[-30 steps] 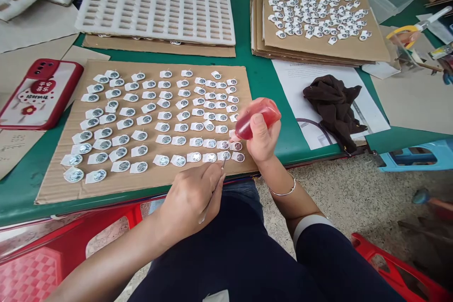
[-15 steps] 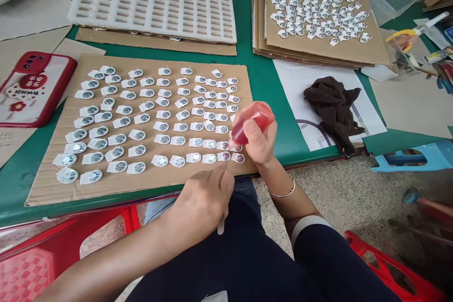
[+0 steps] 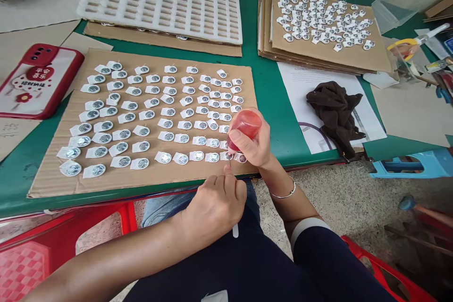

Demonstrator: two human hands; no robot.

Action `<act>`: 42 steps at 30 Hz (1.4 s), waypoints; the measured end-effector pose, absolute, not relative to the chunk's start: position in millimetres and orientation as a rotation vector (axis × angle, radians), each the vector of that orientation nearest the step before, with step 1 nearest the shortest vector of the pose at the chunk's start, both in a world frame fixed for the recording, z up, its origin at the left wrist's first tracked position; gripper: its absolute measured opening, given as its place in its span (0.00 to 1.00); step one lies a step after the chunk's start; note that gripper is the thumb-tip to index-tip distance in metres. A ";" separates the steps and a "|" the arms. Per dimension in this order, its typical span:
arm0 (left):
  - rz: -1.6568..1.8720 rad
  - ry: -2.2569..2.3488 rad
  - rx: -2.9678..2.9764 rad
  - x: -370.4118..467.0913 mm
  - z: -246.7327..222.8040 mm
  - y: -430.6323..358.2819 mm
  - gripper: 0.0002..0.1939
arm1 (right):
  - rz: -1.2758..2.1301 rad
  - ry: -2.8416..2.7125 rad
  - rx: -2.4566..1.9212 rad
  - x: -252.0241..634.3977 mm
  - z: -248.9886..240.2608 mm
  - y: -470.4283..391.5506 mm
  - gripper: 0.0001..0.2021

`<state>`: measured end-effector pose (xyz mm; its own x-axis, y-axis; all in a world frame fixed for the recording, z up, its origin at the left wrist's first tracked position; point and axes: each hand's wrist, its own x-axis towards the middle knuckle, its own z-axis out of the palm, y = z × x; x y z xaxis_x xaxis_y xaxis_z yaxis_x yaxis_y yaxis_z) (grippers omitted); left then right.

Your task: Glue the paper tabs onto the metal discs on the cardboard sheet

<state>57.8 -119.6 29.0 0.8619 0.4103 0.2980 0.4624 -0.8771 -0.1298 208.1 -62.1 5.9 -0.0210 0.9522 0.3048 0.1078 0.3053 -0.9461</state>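
Note:
My right hand [image 3: 257, 144] is wrapped round a red squeeze bottle [image 3: 247, 123], tipped so its nozzle points down at the front right of a cardboard sheet [image 3: 170, 170]. Rows of small white tabs, each with a round silvery disc [image 3: 199, 155], lie on that sheet. My left hand [image 3: 217, 203] is closed on a slim metal tool [image 3: 235, 231]. The tool's thin tip reaches a front-row disc right by the nozzle. Whether the nozzle touches the disc, I cannot tell. Most of the tool is hidden inside my left fist.
A white foam tray [image 3: 163, 4] with many slots lies behind the sheet. To the back right is a cardboard stack [image 3: 329, 54] bearing more discs. A dark cloth [image 3: 334, 113] rests on printed paper. A red-cased phone [image 3: 42, 80] lies left; yellow-handled scissors [image 3: 406, 49] lie right.
The bottle has tilted more upright and come slightly left over the sheet. My left hand has shifted a little right with the tool. The whole view has moved slightly.

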 end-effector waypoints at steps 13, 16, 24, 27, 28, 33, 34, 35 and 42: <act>-0.433 -0.668 -2.824 57.8 29.1 -119.2 0.08 | 0.922 -1.504 -1.113 209.6 7.3 -61.9 0.17; -0.446 -0.676 -2.813 57.6 29.5 -118.8 0.08 | 0.878 -1.507 -1.090 209.8 7.4 -61.3 0.17; -0.447 -0.686 -2.813 56.5 27.2 -120.3 0.07 | 0.927 -1.487 -1.080 208.7 6.3 -60.7 0.18; -0.449 -0.684 -2.822 56.0 25.7 -120.3 0.05 | 0.963 -1.482 -1.074 208.4 5.7 -60.6 0.17; -0.449 -0.682 -2.824 55.9 25.4 -120.2 0.05 | 0.962 -1.481 -1.080 208.3 5.7 -60.6 0.18; -0.460 -0.668 -2.842 55.1 26.0 -119.6 0.05 | 0.956 -1.490 -1.096 208.1 6.7 -60.3 0.18; -0.465 -0.665 -2.846 55.1 26.3 -119.5 0.05 | 0.943 -1.490 -1.096 208.1 6.8 -60.1 0.18; -0.468 -0.662 -2.850 55.0 26.7 -119.4 0.05 | 0.916 -1.491 -1.093 208.2 7.0 -60.0 0.17; -0.450 -0.656 -2.830 54.6 26.9 -119.0 0.09 | 0.825 -1.502 -1.104 208.2 7.1 -59.2 0.16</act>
<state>54.6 -119.0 26.9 0.8549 0.3948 0.3365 0.4560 -0.8812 -0.1248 208.2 -59.2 7.1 -0.0252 0.9402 0.3396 0.2175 0.3368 -0.9161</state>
